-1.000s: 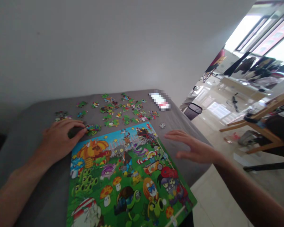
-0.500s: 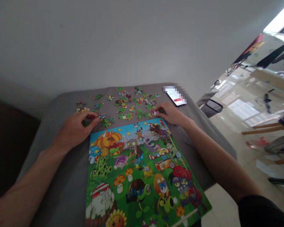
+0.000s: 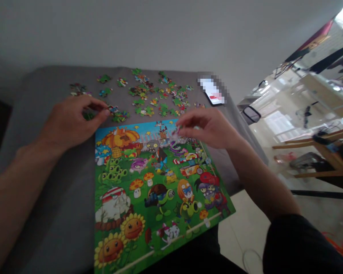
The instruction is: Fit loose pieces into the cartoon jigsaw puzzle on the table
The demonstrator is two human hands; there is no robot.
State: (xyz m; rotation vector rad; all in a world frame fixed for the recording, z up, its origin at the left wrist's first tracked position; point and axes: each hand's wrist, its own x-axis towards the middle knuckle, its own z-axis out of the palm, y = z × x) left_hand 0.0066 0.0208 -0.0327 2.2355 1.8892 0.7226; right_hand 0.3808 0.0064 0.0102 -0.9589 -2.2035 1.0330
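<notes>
A colourful puzzle board (image 3: 157,175) printed with cartoon plants and zombies lies on the grey cloth, tilted a little in view. My right hand (image 3: 210,127) is above its upper right part, thumb and fingers pinched on a small pinkish jigsaw piece (image 3: 175,132). Beyond the board's top left corner, my left hand (image 3: 71,120) rests low, its thumb and index finger closed at a jigsaw piece (image 3: 113,109) with blue and white on it. Green jigsaw pieces (image 3: 121,116) lie just beside those fingertips. The left palm hides some others.
Several loose jigsaw pieces (image 3: 143,91) are spread over the grey cloth (image 3: 57,82) behind the board. A phone with a lit screen (image 3: 213,91) lies at the back right, near the cloth's edge. Behind stands a pale wall (image 3: 148,34); the tiled floor drops away on the right.
My right hand has lifted from the loose pieces and come nearer, over the board, with a piece in its fingers. My left hand keeps its pinch by the same pieces. The view has tipped downward.
</notes>
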